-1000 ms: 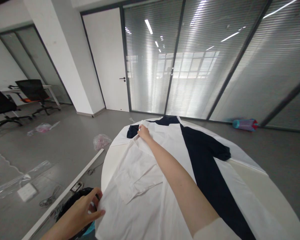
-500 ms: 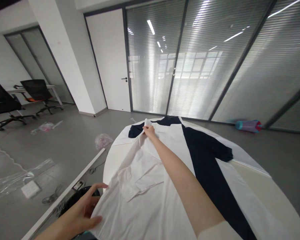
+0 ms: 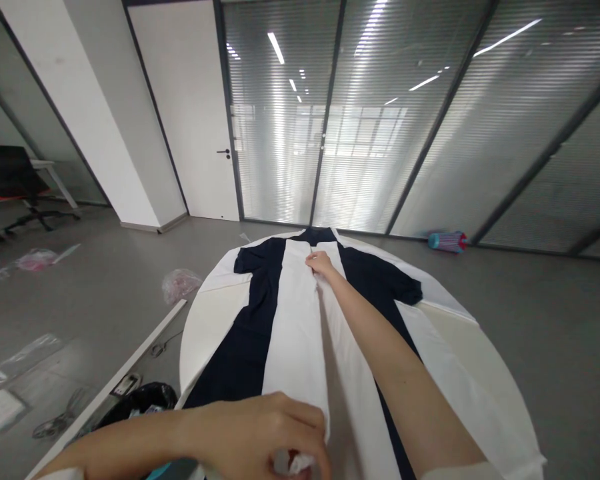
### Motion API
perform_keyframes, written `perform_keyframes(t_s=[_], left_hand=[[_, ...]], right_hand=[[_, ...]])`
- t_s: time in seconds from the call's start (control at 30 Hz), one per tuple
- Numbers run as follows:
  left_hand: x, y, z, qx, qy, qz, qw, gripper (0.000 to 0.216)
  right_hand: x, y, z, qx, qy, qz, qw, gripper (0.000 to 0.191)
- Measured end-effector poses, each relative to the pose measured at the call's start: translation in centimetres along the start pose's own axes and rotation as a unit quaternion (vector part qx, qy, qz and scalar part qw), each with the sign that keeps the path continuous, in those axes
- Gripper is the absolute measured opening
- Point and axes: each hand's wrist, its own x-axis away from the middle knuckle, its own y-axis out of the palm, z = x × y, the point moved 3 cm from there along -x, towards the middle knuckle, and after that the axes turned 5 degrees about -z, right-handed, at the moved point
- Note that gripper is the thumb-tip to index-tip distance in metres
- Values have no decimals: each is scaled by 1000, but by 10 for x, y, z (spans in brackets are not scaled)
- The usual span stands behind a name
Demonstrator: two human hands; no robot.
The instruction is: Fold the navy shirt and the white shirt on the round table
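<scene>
A white shirt lies in a long folded strip down the middle of a navy short-sleeved garment. Near the collar end, my right hand pinches the shirt's inner edge. My left hand is closed on the lower end of that same edge, close to me, with a bit of white cloth showing between its fingers. The edge is slightly raised between both hands, over a shaded gap beside more white cloth. Beneath the navy garment, further white fabric spreads out with its sleeves.
A round cream table bears the garments. Left of it are a black-lined bin, a white floor trunking strip and crumpled plastic bags. A striped cylindrical item lies by the glass wall; an office chair stands far left.
Both hands have carried the shirt's left edge right to the middle, folding it inward and uncovering the navy garment's left side. My left hand has gone from open to closed on the cloth.
</scene>
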Motion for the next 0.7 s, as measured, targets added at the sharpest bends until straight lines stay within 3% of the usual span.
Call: perform_keyframes(t_s=[0.13,0.27,0.4,0.47,0.57,0.63,0.7], left_hand=[[-27,19,-11,-18,4,-55,998,27],[-29,34,-15,-99,-7,-76,992,26],[-21,65,-39,-234,-75,-1,969,24],[-17,87,-56,-330,-105,51,937,20],[-13,115,-76,-428,-93,110,892,25],[-11,127,-86,-441,-92,119,885,27],[-10,135,-96,-419,-103,90,898,32]], right_hand=[[0,3,16,7,19,-2,1000,15],[-13,2,11,10,21,20,1000,30],[-31,-6,8,28,11,52,998,37],[-38,-8,9,36,11,55,998,33],[-46,-8,11,41,14,42,998,27],[-50,-6,12,43,11,32,998,29],[-52,-3,11,44,8,26,999,32]])
